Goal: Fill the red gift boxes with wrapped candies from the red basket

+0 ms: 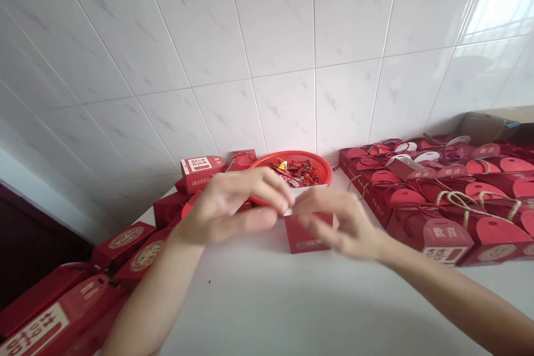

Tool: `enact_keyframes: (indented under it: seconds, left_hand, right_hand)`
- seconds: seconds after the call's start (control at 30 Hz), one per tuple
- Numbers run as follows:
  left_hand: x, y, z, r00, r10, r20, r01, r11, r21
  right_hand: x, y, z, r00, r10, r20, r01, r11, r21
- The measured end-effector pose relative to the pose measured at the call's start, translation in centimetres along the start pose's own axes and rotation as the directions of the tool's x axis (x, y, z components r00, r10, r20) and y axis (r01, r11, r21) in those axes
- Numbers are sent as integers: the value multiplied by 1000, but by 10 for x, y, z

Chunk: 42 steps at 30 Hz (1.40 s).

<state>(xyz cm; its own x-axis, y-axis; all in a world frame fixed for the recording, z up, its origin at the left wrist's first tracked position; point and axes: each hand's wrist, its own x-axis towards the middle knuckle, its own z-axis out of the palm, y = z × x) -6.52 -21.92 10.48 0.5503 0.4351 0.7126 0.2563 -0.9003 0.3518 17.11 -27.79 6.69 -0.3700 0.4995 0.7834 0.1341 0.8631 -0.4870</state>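
Note:
Over the white table, a red box (306,242) stands with a pale flap showing at its top. My right hand (340,219) is at the box's upper right, its fingers bent and blurred in front of it. To the left of the box, my left hand (242,203) hovers with fingers and thumb apart, fingertips close to the pale flap. Whether either hand touches the flap is hard to tell. Behind both hands sits a red plastic basket (319,160) holding shiny wrapped sweets (306,172).
Rows of red gift boxes (446,233) with cord handles fill the right side. More red boxes (129,236) line the left edge. A white tiled wall (283,105) rises behind the table (258,300). A brown carton (479,125) is at the far right.

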Motion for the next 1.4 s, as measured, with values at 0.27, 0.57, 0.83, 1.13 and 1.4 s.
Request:
enact_keyframes:
  seconds: [0.27,0.57,0.83,1.13,1.4]
  left_hand:
    - [-2,-43,65,957,-170,235,173,985,9]
    - [-24,-64,97,974,-225,-28,222,971,-84]
    - [-30,-66,109,995,-23,-93,22,1000,-21]
    - [-40,-77,107,992,53,-119,-55,998,-13]
    - [-40,-76,107,986,103,-131,-99,994,37]
  right_hand:
    - [-36,85,-37,880,474,-22,-474,880,28]
    - [-47,98,-24,881,473,-17,-470,879,86]
    - [-55,105,-9,820,529,-219,-516,849,119]
    - [-46,92,-18,852,523,-32,-520,851,77]
    - [-44,88,-15,821,564,-82,-566,824,7]
